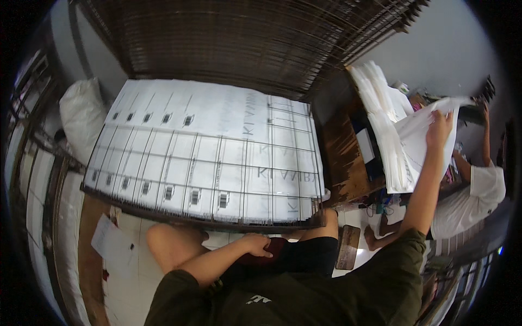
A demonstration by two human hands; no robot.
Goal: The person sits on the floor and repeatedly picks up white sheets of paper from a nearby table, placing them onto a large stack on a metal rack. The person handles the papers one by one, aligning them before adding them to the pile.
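Note:
My right hand [439,130] is stretched out to the far right, its fingers closed on the edge of a large, thin white sheet [421,133]. This sheet hangs beside a thick stack of white sheets [401,163] on a wooden stand. Down in my lap, my left hand [255,244] rests on my dark shorts with loose fingers and holds nothing. Before my knees a wire rack [179,134] carries several overlapping white printed sheets [217,111]. They bear small black blocks, thin lines and grey lettering; thin wires cross over their nearer part.
Many dark rack frames [217,43] stand raised behind the sheets. A wooden cabinet side [345,163] adjoins the rack on the right. Another person [470,195] in light clothing sits far right. A white sack [82,119] stands left, and a small wooden stool [348,247] is on the tiled floor.

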